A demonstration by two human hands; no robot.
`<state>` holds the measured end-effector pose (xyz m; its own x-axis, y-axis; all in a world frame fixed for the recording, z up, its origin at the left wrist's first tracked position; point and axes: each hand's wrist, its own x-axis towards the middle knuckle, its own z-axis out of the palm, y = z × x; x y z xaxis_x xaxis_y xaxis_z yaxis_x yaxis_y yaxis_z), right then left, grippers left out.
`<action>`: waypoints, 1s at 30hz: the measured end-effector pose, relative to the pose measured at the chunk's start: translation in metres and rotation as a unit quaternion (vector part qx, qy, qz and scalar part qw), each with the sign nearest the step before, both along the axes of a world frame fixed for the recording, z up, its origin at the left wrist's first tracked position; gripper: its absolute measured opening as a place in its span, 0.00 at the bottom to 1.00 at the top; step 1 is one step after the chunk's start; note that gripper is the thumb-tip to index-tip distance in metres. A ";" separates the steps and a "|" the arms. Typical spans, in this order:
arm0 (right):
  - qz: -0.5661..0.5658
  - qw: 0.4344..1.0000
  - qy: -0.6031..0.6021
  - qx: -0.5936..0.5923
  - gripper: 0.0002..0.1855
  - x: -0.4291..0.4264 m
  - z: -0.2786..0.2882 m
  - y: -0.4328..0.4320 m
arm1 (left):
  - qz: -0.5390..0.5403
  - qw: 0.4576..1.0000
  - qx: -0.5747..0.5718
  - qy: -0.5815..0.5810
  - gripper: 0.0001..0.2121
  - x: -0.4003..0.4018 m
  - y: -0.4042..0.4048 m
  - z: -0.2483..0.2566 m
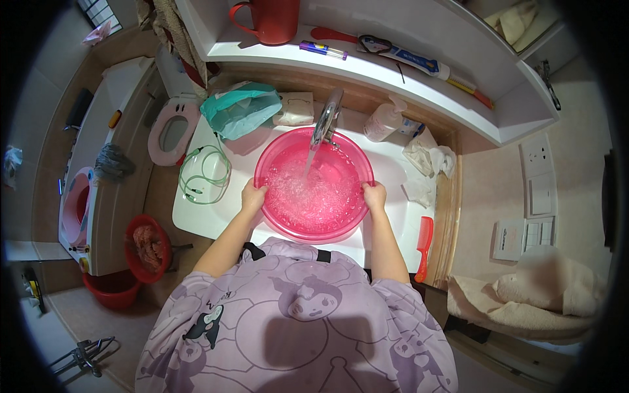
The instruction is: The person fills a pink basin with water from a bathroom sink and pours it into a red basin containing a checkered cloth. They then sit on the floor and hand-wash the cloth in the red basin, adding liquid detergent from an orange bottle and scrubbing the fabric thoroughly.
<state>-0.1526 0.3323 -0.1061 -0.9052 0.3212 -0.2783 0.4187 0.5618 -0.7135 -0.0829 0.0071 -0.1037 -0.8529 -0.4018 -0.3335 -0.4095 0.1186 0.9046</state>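
A pink plastic basin (pixel 318 234) sits in the white washbasin (pixel 393 196), under a chrome faucet (pixel 325 118). Water (pixel 308 169) streams from the spout into it, and the surface inside is rippled and bubbly. On the basin's left side my left hand (pixel 253 196) grips the rim, thumb over the edge. My right hand (pixel 375 196) holds the rim opposite, also with the thumb on top. The fingers of both hands are mostly hidden behind the basin wall.
Left of the basin lie a coiled green cable (pixel 206 177) and a teal plastic package (pixel 241 110). A pump bottle (pixel 384 120), crumpled tissues (pixel 420 154) and a red comb (pixel 424 248) are on the right. A white shelf (pixel 358 66) overhangs the back.
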 end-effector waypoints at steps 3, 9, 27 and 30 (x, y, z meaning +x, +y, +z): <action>0.002 1.000 0.004 0.002 0.16 0.000 0.002 -0.002 | 0.003 1.000 -0.002 -0.001 0.14 0.000 -0.001 -0.001; 0.005 1.000 0.009 0.009 0.16 0.001 0.006 -0.003 | 0.002 1.000 -0.014 -0.004 0.14 0.000 -0.003 -0.006; -0.002 1.000 0.004 0.004 0.16 -0.001 0.001 -0.001 | 0.002 1.000 -0.018 -0.009 0.15 -0.002 -0.006 -0.017; 0.000 1.000 0.004 0.008 0.16 -0.001 0.002 -0.001 | -0.004 0.999 -0.031 -0.013 0.15 -0.002 -0.007 -0.019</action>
<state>-0.1532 0.3314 -0.1044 -0.9076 0.3245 -0.2663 0.4127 0.5732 -0.7079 -0.0853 0.0001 -0.1230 -0.8478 -0.4151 -0.3300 -0.4314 0.1781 0.8844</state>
